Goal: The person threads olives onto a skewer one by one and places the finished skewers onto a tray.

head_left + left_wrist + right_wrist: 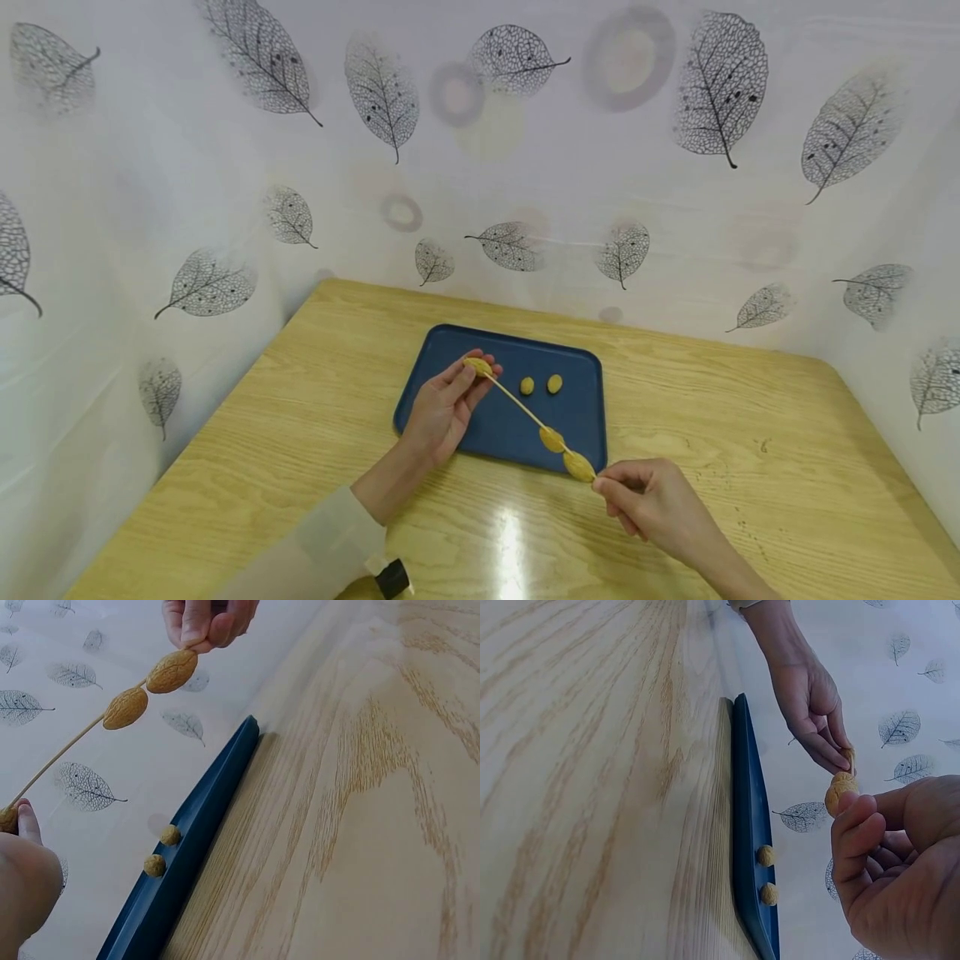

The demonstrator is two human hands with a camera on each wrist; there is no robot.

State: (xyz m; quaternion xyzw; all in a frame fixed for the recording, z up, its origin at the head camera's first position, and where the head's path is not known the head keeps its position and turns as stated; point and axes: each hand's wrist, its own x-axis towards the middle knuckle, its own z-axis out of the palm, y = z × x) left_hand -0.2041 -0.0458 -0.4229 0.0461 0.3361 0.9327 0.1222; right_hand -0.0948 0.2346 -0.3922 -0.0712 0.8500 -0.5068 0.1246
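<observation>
A thin wooden skewer slants above the tray, bearing wrinkled yellow-brown oval fruits. At its far end my left hand pinches one fruit between thumb and fingers. My right hand grips the near end of the skewer with thumb and forefinger. Close to that grip, two fruits sit one behind the other: a lower one and an upper one. The left wrist view shows this pair whole, while the right wrist view hides most of the skewer behind the nearer fruit.
On the dark blue tray lie two loose fruits, a left one and a right one. The tray rests on a wood-grain table. A white curtain printed with leaves hangs behind and at both sides.
</observation>
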